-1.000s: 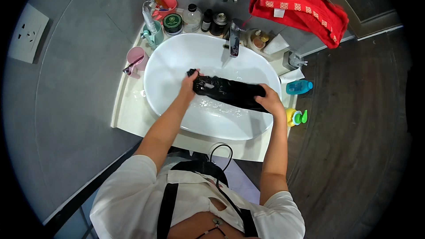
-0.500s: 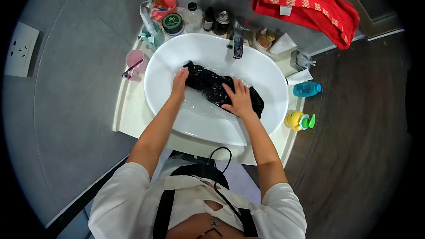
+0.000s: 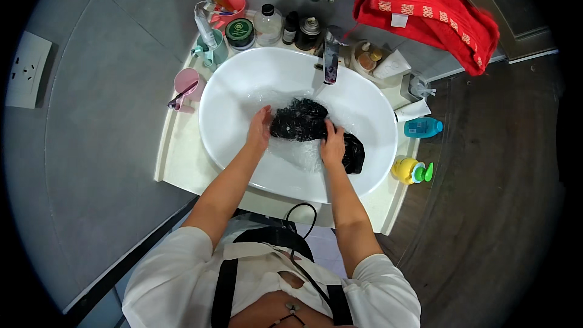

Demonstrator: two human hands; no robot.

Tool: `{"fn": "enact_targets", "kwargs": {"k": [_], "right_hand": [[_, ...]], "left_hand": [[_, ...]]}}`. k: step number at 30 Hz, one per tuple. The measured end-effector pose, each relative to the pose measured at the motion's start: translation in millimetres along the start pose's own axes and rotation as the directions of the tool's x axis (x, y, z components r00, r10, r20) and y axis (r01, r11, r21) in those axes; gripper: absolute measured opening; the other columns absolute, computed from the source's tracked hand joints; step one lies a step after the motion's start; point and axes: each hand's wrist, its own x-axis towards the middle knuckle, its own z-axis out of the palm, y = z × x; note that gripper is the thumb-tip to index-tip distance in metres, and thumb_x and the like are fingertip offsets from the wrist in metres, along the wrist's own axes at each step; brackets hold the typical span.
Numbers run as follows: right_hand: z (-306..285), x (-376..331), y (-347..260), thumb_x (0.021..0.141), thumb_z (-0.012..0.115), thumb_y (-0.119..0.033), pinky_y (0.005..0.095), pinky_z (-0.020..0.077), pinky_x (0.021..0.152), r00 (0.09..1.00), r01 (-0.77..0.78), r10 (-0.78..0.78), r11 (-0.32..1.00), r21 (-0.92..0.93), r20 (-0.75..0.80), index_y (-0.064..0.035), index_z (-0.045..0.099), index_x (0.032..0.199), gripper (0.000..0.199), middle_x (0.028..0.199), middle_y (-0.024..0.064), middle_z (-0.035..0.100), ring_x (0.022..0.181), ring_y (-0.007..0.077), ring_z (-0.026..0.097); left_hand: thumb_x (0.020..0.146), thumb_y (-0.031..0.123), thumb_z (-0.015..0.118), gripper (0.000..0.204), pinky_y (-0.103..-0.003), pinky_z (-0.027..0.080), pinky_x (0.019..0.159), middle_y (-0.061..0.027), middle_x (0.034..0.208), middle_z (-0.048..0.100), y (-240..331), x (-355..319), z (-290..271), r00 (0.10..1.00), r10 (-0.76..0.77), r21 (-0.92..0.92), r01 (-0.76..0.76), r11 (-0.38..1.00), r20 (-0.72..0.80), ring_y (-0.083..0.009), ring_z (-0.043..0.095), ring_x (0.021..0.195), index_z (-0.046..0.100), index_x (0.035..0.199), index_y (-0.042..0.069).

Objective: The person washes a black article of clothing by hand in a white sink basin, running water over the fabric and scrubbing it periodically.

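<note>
A wet, shiny black cloth (image 3: 299,120) lies bunched in water inside a white oval sink (image 3: 228,85). My left hand (image 3: 259,129) is at the cloth's left end, its fingers stretched upward along the edge. At the cloth's right part, my right hand (image 3: 332,146) has its fingers curled over the fabric, with a rounded fold (image 3: 353,153) sticking out on its other side. Above the cloth, a thin stream of water runs from the faucet (image 3: 330,64). What the undersides of my fingers touch is hidden.
Behind the sink stand a green-lidded jar (image 3: 240,33), a clear bottle (image 3: 268,25) and dark bottles. Pink cup (image 3: 189,84) is at left. A blue bottle (image 3: 423,127) and yellow pump bottle (image 3: 410,170) line the right counter edge. A red towel (image 3: 425,18) hangs at upper right.
The black cloth has gone from stretched out to bunched in the middle. My left hand has moved right and slightly down; my right hand's spread fingers have curled in on the cloth.
</note>
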Motion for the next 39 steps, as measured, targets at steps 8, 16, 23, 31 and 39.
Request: {"fn": "enact_targets", "kwargs": {"k": [8, 16, 23, 31, 39], "right_hand": [[-5, -1, -9, 0.072, 0.051, -0.002, 0.0434, 0.0454, 0.075, 0.940, -0.331, 0.342, 0.914, 0.235, -0.007, -0.0208, 0.049, 0.118, 0.050, 0.106, 0.0195, 0.047, 0.091, 0.0385, 0.052], [-82, -29, -86, 0.066, 0.061, -0.007, 0.0381, 0.0471, 0.066, 0.955, 0.256, -0.296, 0.842, 0.474, 0.009, -0.0177, 0.052, 0.107, 0.044, 0.095, 0.0145, 0.048, 0.081, 0.0350, 0.054], [-41, -1, -76, 0.080, 0.055, -0.027, 0.0427, 0.0441, 0.064, 0.990, 0.055, -0.001, 0.925, 0.376, -0.141, -0.0079, 0.054, 0.092, 0.023, 0.088, 0.0156, 0.053, 0.075, 0.0364, 0.054], [-29, 8, 0, 0.087, 0.042, -0.032, 0.0437, 0.0437, 0.070, 0.993, 0.023, -0.035, 0.994, 0.110, 0.114, -0.0074, 0.055, 0.092, 0.028, 0.089, 0.0162, 0.056, 0.080, 0.0365, 0.056], [-1, 24, 30, 0.074, 0.062, -0.025, 0.0417, 0.0408, 0.084, 0.910, 0.043, 0.010, 0.992, 0.120, -0.414, -0.0107, 0.054, 0.111, 0.040, 0.114, 0.0209, 0.047, 0.098, 0.0375, 0.049]], "left_hand": [[0.089, 0.033, 0.044, 0.043, -0.043, 0.036, 0.095, -0.0090, 0.124, 0.045, -13, -11, 39, 0.931, -0.290, -0.064, 0.310, 0.948, 0.221, -0.0262, 0.046, 0.110, 0.040, 0.125, 0.010], [0.085, 0.051, 0.042, 0.047, -0.035, 0.047, 0.073, -0.0079, 0.085, 0.056, -16, -15, 69, 0.829, -0.326, -0.155, 0.434, 0.887, 0.453, -0.0216, 0.056, 0.078, 0.052, 0.099, 0.008], [0.085, 0.035, 0.053, 0.028, -0.031, 0.046, 0.055, -0.0025, 0.069, 0.050, -45, -12, 80, 0.931, -0.280, -0.217, 0.331, 0.918, 0.235, -0.0158, 0.052, 0.059, 0.051, 0.082, 0.008], [0.082, 0.027, 0.054, 0.028, -0.033, 0.051, 0.062, -0.0078, 0.084, 0.059, 6, -43, 66, 0.933, -0.359, 0.182, 0.347, 0.920, 0.035, -0.0200, 0.060, 0.069, 0.055, 0.094, 0.002], [0.086, 0.030, 0.050, 0.031, -0.044, 0.041, 0.088, -0.0106, 0.115, 0.040, 38, -14, 33, 0.981, -0.178, -0.420, 0.130, 0.898, -0.076, -0.0257, 0.043, 0.108, 0.044, 0.110, 0.012]]}}
